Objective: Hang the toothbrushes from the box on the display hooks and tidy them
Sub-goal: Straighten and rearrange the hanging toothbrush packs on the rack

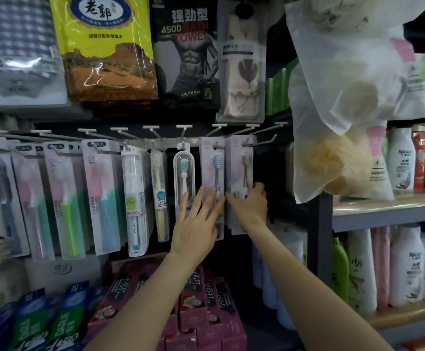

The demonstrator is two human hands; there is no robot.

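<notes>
White wire display hooks (185, 133) run in one row across the dark panel, and about nine packs front that row, though the leftmost are too blurred to count surely. Two pale pink carded toothbrushes hang at the right end of the row: the blue-handled toothbrush pack (212, 168) and, just beside it on the next hook, the brown-handled toothbrush pack (241, 163). Two bare hands reach up to them. The left hand (196, 221) lies flat with straight, spread fingers pressing the lower half of the blue-handled pack, its grip open and holding nothing. The right hand (250, 202) has its fingers curled round the lower edge of the brown-handled pack, gripping it. To the left hangs one clear capsule case (184, 176) with a teal-headed brush. Below stand pink toothpaste boxes (193, 300) and blue-green ones (36, 317). One frosted bag (345, 84) with a yellow bath puff hangs at upper right.
</notes>
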